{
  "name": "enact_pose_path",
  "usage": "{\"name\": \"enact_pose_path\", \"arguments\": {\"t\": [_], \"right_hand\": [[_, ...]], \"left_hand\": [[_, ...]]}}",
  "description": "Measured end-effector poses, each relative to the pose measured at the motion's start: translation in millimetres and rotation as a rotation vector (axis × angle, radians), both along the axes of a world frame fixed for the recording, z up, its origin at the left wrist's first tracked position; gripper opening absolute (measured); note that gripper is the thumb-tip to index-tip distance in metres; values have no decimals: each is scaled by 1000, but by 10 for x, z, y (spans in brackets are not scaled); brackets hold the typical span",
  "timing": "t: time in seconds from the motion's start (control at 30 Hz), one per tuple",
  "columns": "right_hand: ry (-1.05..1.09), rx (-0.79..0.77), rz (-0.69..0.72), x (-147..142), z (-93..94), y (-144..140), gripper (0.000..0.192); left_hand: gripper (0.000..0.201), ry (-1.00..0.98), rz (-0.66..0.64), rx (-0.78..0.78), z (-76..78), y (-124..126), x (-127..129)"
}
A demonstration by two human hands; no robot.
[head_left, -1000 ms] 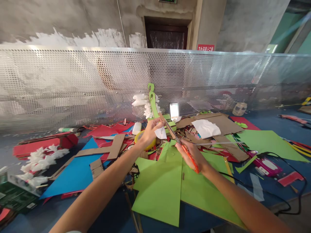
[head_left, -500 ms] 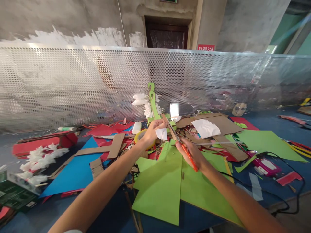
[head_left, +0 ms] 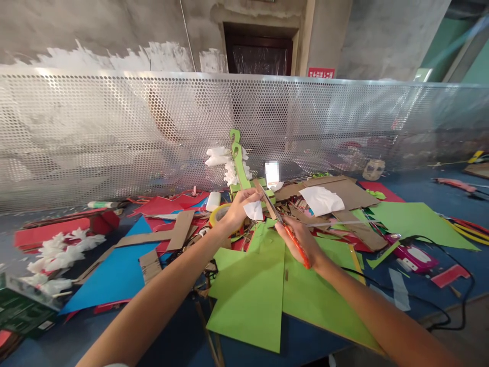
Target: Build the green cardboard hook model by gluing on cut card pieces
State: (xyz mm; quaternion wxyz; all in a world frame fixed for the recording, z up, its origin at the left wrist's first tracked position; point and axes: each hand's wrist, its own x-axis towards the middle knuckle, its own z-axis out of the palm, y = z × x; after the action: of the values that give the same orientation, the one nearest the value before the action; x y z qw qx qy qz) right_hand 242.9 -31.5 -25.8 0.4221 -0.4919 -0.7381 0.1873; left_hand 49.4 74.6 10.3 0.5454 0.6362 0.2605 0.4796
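Note:
My right hand (head_left: 300, 238) grips orange-handled scissors (head_left: 294, 239), blades pointing up and away toward a brown cardboard strip (head_left: 266, 200). My left hand (head_left: 239, 206) pinches the far end of that strip, with a white scrap of paper (head_left: 253, 210) hanging by its fingers. Both hands hover above large lime-green card sheets (head_left: 260, 285) on the blue table. Just beyond the hands stands a green cardboard figure (head_left: 240, 163) with white tufts.
A perforated metal screen (head_left: 114, 132) runs across the back. Blue card (head_left: 114, 270), red sheets (head_left: 49, 230), brown cardboard pieces (head_left: 336, 191), a yellow tape roll (head_left: 217, 215), a pink glue gun (head_left: 414, 255) with black cable and white tufts (head_left: 57, 252) litter the table.
Both hands stay on the strip and scissors with only slight shifts; the camera has drifted a little, moving the scene slightly left.

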Motion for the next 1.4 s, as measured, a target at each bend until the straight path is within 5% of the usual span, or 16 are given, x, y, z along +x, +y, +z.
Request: {"name": "enact_pose_path", "arguments": {"t": [0.27, 0.63, 1.4], "right_hand": [[11, -67, 33, 18, 128, -38, 39], [32, -76, 106, 41, -50, 32, 36], [6, -24, 5, 7, -76, 49, 41]], "left_hand": [[37, 172, 167, 155, 110, 105, -141], [42, 122, 90, 177, 35, 53, -94], [40, 64, 29, 54, -36, -4, 28]]}}
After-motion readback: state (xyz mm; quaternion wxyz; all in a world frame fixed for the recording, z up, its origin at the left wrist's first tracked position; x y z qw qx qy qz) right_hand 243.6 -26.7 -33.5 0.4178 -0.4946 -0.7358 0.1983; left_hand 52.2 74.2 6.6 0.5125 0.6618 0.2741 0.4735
